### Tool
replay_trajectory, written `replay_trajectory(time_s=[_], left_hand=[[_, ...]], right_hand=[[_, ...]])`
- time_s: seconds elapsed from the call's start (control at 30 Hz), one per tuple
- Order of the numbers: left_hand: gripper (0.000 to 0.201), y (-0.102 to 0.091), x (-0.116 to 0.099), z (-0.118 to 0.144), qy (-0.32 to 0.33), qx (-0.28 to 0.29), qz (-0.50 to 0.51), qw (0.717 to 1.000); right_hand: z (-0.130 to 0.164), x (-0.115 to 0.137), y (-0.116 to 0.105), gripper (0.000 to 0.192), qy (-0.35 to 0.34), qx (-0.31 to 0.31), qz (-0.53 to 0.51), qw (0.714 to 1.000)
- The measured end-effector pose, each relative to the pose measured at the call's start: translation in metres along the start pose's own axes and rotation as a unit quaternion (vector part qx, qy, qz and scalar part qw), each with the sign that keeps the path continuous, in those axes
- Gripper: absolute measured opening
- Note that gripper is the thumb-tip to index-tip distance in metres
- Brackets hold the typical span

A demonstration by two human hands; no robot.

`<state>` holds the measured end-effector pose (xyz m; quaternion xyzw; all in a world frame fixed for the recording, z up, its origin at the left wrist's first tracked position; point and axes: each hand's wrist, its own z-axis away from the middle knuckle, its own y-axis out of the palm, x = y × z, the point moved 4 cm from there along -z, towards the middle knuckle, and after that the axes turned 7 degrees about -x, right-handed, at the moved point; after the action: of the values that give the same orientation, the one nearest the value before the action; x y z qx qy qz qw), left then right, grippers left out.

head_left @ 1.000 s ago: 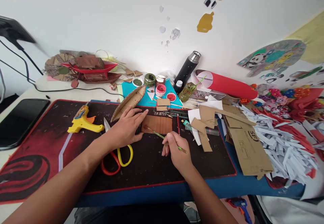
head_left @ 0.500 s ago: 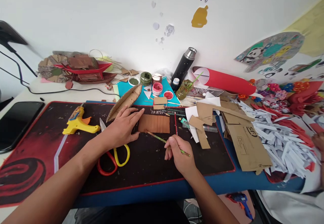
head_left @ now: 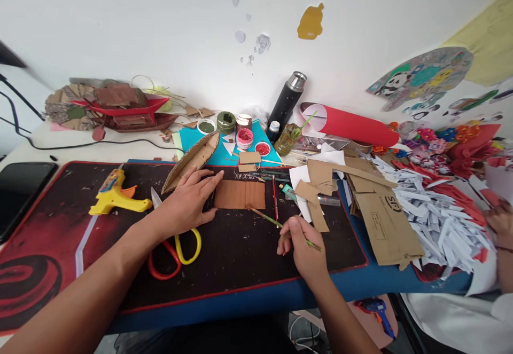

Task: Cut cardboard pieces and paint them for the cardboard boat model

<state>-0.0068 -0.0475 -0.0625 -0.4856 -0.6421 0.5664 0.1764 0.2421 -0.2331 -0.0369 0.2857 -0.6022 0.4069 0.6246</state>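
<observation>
Head view: thin brush (head_left: pixel 280 226), seemingly wooden.

We see a matt, brown-painted cardboard piece (head_left: pixel 239 194), a thin wooden paintbrush (head_left: pixel 285 227), a matt cloth-like desk mat (head_left: pixel 248 258), glossy plastic scissor handles (head_left: pixel 175 250), a shiny yellow plastic glue gun (head_left: pixel 114 198), and a metal-capped flask (head_left: pixel 287 100).
</observation>
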Motion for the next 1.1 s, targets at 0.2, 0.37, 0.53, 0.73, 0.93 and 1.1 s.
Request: replay_trajectory(time_s=[0.2,0.37,0.53,0.73,0.93,1.1], left_hand=[[0.087,0.0,-0.002,0.0,0.001,0.007,-0.006,1.0],[0.089,0.0,-0.001,0.001,-0.001,-0.001,-0.004,1.0],[0.091,0.001,0.001,0.001,-0.001,0.001,-0.004,1.0],[0.093,0.0,0.001,0.001,-0.006,0.003,-0.003,1.0],[0.095,-0.001,0.0,0.001,-0.004,0.006,-0.003,1.0],[0.094,-0.001,0.0,0.001,-0.006,0.004,-0.001,1.0]], right_hand=[[-0.001,0.003,0.038,0.061,-0.031,0.071,0.007,0.997],[-0.007,0.003,0.058,0.059,-0.055,0.104,0.024,0.993],[-0.009,0.001,0.041,0.059,-0.052,0.079,0.026,0.995],[-0.006,-0.005,0.0,0.062,-0.009,0.01,0.004,1.0],[-0.003,-0.005,-0.019,0.063,-0.009,-0.03,0.017,0.999],[-0.005,-0.002,-0.004,0.062,-0.008,-0.014,0.004,1.0]])
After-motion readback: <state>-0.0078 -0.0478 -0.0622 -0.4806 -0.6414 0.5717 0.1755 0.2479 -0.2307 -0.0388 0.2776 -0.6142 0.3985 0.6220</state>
